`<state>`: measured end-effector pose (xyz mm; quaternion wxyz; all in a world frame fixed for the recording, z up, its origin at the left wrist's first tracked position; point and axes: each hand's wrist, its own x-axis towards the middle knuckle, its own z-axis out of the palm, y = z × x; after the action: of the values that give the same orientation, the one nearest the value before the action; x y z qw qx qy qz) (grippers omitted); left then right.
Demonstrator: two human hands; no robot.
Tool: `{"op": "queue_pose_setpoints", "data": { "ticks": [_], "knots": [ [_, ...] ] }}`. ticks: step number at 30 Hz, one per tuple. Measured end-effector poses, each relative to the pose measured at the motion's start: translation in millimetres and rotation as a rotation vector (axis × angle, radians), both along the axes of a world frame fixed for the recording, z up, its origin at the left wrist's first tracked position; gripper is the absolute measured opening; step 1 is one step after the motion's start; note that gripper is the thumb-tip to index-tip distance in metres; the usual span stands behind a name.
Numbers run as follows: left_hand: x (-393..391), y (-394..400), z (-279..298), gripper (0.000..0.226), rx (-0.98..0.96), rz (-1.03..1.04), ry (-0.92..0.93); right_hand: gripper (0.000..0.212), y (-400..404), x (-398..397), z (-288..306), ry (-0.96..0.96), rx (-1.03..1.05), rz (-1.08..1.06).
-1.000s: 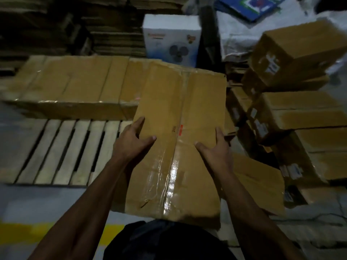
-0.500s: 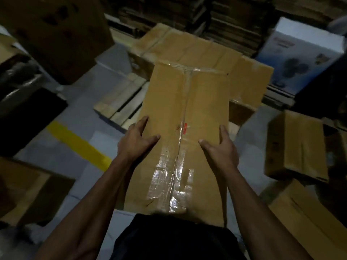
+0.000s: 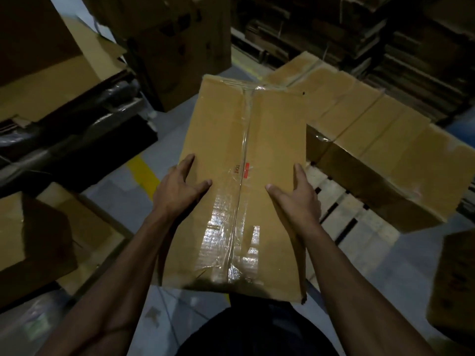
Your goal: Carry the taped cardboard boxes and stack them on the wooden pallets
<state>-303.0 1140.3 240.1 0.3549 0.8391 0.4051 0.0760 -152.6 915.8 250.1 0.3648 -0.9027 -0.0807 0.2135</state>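
Nearest to us, the taped carton is carried level in front of the body, off the floor. Our left hand clasps its left edge, thumb on top and fingers wrapped over the side; our right hand clasps the right edge likewise, so each grip is grasping the carton. Just beyond on the right lies the wooden pallet, its near slats bare. Farther back, a row of stacked boxes already sits on it. We judge the task partly done: this carton is not yet set down. A loose box waits at far right.
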Motion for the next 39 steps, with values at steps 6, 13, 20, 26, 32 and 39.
{"op": "queue_pose_setpoints", "data": {
  "ticks": [6,13,20,26,32,39],
  "knots": [
    [66,107,-3,0.085,0.026,0.009,0.053,0.096,113,71,-9,0.023,0.014,0.022],
    [130,207,13,0.084,0.003,0.015,0.024,0.097,212,135,10,0.01,0.01,0.025],
    [203,298,10,0.082,0.012,-0.082,0.056,0.097,292,184,6,0.01,-0.036,-0.097],
    [272,392,-14,0.092,-0.069,-0.323,0.032,0.095,358,202,-10,0.009,-0.047,-0.321],
    [324,450,-19,0.091,-0.11,-0.534,0.053,0.094,406,197,-14,0.033,-0.061,-0.529],
    [361,464,-37,0.088,-0.174,-0.636,0.081,0.093,424,200,-27,0.07,-0.084,-0.646]
  ]
}}
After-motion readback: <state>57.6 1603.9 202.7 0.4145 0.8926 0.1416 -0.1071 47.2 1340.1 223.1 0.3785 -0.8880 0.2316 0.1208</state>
